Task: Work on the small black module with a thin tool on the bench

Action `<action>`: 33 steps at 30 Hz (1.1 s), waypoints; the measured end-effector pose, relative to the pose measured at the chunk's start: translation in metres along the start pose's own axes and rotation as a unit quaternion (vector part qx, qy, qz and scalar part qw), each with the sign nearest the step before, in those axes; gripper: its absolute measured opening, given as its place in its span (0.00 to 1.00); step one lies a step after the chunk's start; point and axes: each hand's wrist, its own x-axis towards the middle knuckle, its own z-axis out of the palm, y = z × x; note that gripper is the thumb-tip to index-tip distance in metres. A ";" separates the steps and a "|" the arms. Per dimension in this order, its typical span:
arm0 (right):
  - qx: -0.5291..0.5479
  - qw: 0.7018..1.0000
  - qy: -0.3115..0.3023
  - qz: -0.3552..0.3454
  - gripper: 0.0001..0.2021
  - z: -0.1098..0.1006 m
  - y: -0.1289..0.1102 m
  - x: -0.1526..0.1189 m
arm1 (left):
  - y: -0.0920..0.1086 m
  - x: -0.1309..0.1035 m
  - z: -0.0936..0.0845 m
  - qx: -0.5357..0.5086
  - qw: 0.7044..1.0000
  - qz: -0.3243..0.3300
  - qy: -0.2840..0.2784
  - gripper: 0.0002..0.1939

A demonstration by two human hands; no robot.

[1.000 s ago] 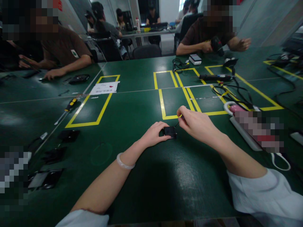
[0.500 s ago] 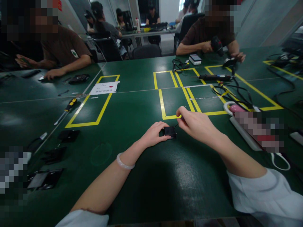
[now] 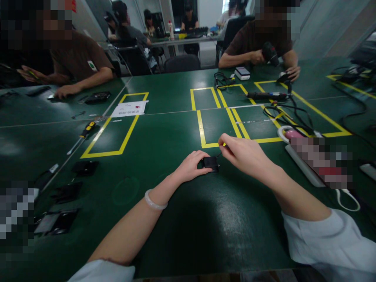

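A small black box-shaped part (image 3: 210, 162) rests on the green table near the middle of the view. My left hand (image 3: 193, 167) grips it from the left, thumb on the near side and fingers on the far side. Just to the right, my right hand (image 3: 242, 152) is closed in a pinch on a thin dark tool or wire (image 3: 219, 155), whose lower end meets the right side of the black part. What the thin thing is exactly cannot be made out.
A yellow-black screwdriver (image 3: 88, 129) and several black parts lie at the left. A white paper (image 3: 129, 109) lies beyond. On the right are a soldering-iron-like tool (image 3: 267, 96), cables and a pink item (image 3: 293, 135). Two people work across the table, one holding a power drill (image 3: 270, 53).
My hands and the black part have hardly moved. Across the table, the power drill and the hand beside it have shifted slightly, and the person at the left has moved a hand.
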 end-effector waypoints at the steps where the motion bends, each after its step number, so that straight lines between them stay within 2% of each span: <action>1: -0.001 1.000 -0.001 0.000 0.11 0.000 0.000 0.000 | 0.000 0.000 0.000 0.000 1.000 0.000 -0.001 0.19; 8: -0.055 0.997 -0.036 0.035 0.14 -0.001 0.000 0.002 | 0.000 0.000 0.000 -0.003 1.000 0.002 -0.002 0.19; 15: -0.016 1.000 -0.006 0.021 0.11 -0.001 0.001 0.001 | 0.001 0.000 -0.001 -0.004 1.000 0.000 -0.001 0.19; 23: -0.070 0.996 -0.031 0.042 0.13 -0.001 0.000 0.002 | 0.001 0.000 -0.001 -0.001 1.000 0.003 0.002 0.20; 29: -0.032 0.999 -0.009 0.029 0.11 -0.001 0.000 0.001 | 0.001 0.000 0.000 0.003 1.000 0.007 0.005 0.19; 33: -0.030 0.999 -0.021 0.033 0.13 -0.003 -0.001 0.001 | 0.001 0.000 -0.001 0.002 1.000 0.004 0.002 0.19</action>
